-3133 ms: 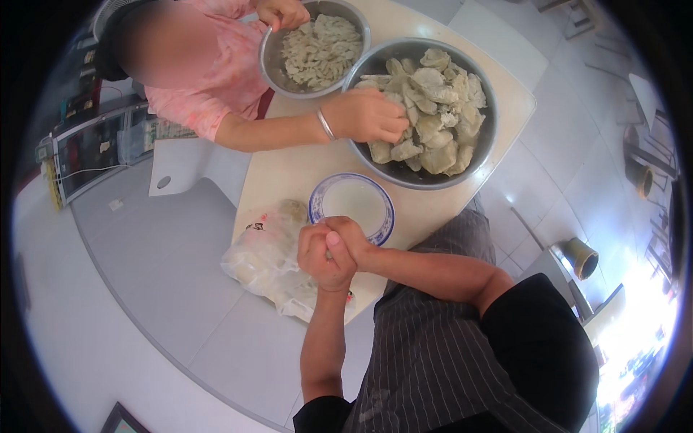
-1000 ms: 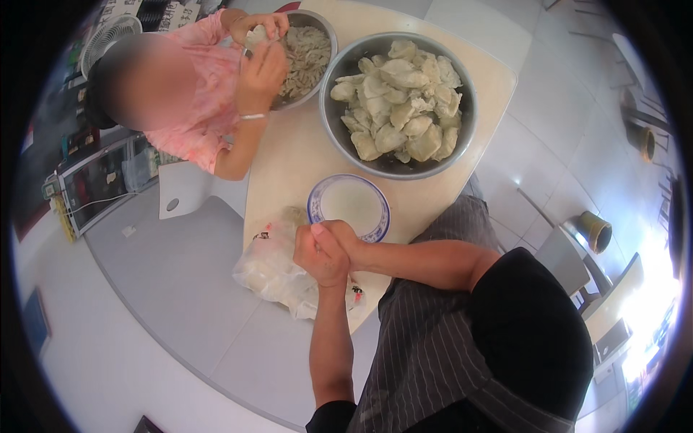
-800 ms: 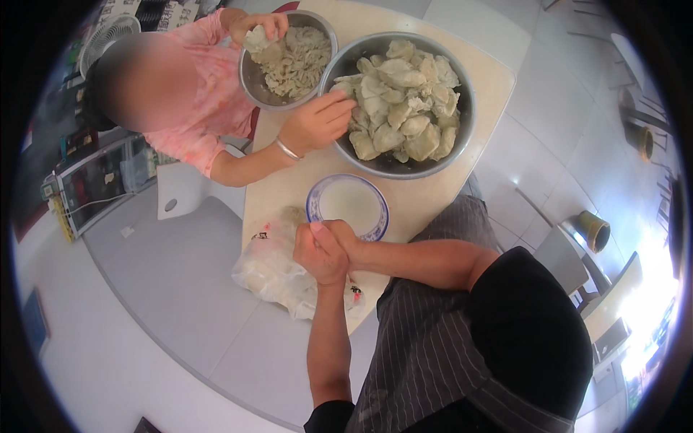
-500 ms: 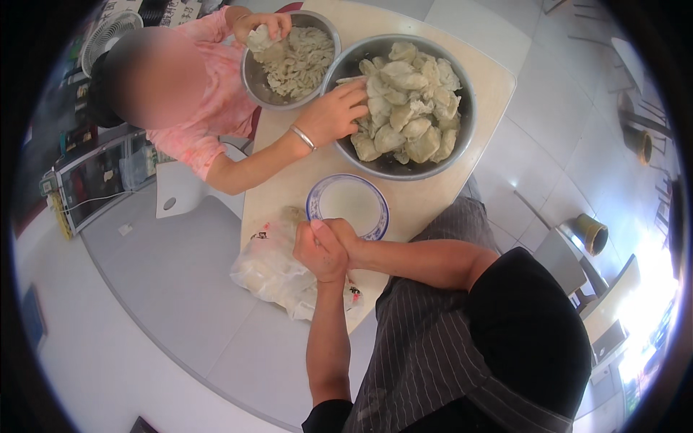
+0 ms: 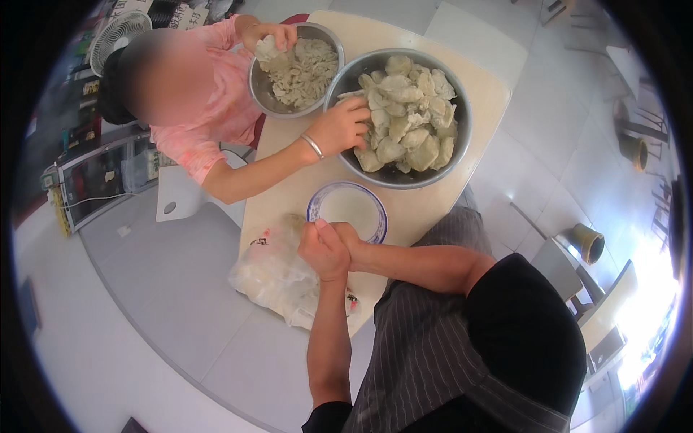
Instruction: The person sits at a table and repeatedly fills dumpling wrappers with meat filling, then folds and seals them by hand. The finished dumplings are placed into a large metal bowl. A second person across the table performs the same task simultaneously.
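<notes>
My left hand (image 5: 323,252) and my right hand (image 5: 349,239) are pressed together, fingers closed, one against the other. Whatever lies inside them, if anything, is hidden. They are over the near-left rim of a white plate with a blue patterned border (image 5: 368,204). Beside my left hand slumps a white translucent plastic bag (image 5: 267,270) with pale contents. Beyond the plate stands a large metal bowl (image 5: 465,137), heaped with pale greenish, lumpy, folded pieces (image 5: 406,119).
Across the table (image 5: 278,184), a person in a pink top has one hand (image 5: 343,124) at the large bowl's pieces. Their other hand (image 5: 278,35) holds a pale piece over a smaller metal bowl (image 5: 254,90) of pale strips. A white chair (image 5: 184,193) stands at left.
The view has shifted slightly, so the bowls sit a little lower in it. My hands stay clasped in about the same place.
</notes>
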The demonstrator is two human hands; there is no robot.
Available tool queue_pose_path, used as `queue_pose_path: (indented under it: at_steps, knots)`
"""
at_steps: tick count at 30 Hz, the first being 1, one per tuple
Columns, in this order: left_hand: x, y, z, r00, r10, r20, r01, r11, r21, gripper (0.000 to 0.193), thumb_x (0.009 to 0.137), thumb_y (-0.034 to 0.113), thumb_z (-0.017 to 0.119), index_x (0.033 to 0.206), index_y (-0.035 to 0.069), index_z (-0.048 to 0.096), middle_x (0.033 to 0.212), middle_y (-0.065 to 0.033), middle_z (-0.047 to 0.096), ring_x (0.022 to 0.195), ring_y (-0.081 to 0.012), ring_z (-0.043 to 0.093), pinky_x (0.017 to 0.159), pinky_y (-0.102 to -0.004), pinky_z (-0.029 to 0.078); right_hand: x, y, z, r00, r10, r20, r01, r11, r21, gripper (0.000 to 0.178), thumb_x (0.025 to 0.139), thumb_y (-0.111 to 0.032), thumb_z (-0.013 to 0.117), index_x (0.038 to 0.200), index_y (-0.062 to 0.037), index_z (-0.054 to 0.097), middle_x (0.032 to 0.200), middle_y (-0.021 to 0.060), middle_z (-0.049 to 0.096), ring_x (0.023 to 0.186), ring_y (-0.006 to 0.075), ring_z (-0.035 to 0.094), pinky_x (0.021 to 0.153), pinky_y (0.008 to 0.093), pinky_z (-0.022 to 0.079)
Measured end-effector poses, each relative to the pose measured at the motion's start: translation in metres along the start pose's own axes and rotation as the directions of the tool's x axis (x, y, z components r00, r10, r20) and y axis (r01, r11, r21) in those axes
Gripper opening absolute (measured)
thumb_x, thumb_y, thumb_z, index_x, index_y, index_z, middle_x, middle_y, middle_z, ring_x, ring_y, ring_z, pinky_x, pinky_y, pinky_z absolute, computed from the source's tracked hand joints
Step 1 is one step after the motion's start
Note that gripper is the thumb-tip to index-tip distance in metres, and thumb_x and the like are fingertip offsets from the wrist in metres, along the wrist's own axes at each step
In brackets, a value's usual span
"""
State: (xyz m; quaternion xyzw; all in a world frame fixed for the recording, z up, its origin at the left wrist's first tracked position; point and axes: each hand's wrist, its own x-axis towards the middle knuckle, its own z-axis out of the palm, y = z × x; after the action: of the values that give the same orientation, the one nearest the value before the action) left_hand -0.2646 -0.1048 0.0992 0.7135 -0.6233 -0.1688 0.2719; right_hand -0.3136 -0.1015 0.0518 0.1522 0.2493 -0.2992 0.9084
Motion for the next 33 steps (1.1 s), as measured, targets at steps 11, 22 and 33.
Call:
queue_pose_path:
  at_steps: [11,22,33]
  knots:
    - [-0.005,0.001,-0.001,0.994,0.073,-0.085,-0.077,0.997,-0.033,0.031,0.092,0.020,0.048,0.069,0.000,0.050,0.059,-0.0198,0.050,0.051,-0.0342,0.049,0.048,-0.0417,0.037,-0.002,0.005,0.001,1.000,0.002,-0.003,-0.002,0.999,-0.045,0.022,0.092,-0.020,0.045,0.092,-0.0042,0.060,0.087,0.0071,0.061,0.079,0.0167,0.059,0.063,0.0309,0.048]
    - [-0.016,-0.005,-0.005,0.990,0.060,-0.127,-0.066,0.997,-0.050,0.030,0.092,0.019,0.049,0.069,-0.001,0.051,0.062,-0.0203,0.051,0.055,-0.0358,0.051,0.052,-0.0425,0.039,-0.003,0.012,0.004,1.000,0.009,-0.026,-0.012,0.995,-0.096,0.022,0.092,-0.021,0.045,0.093,-0.0043,0.060,0.087,0.0076,0.062,0.079,0.0173,0.060,0.062,0.0317,0.048]
    - [-0.015,-0.004,-0.013,0.974,0.080,-0.213,-0.100,0.991,-0.086,0.027,0.088,0.016,0.054,0.067,0.000,0.049,0.064,-0.0178,0.051,0.057,-0.0367,0.049,0.053,-0.0419,0.039,0.001,0.016,0.007,0.994,-0.036,-0.100,0.019,0.986,-0.168,0.022,0.092,-0.021,0.045,0.094,-0.0043,0.060,0.087,0.0081,0.062,0.080,0.0180,0.060,0.062,0.0326,0.049]
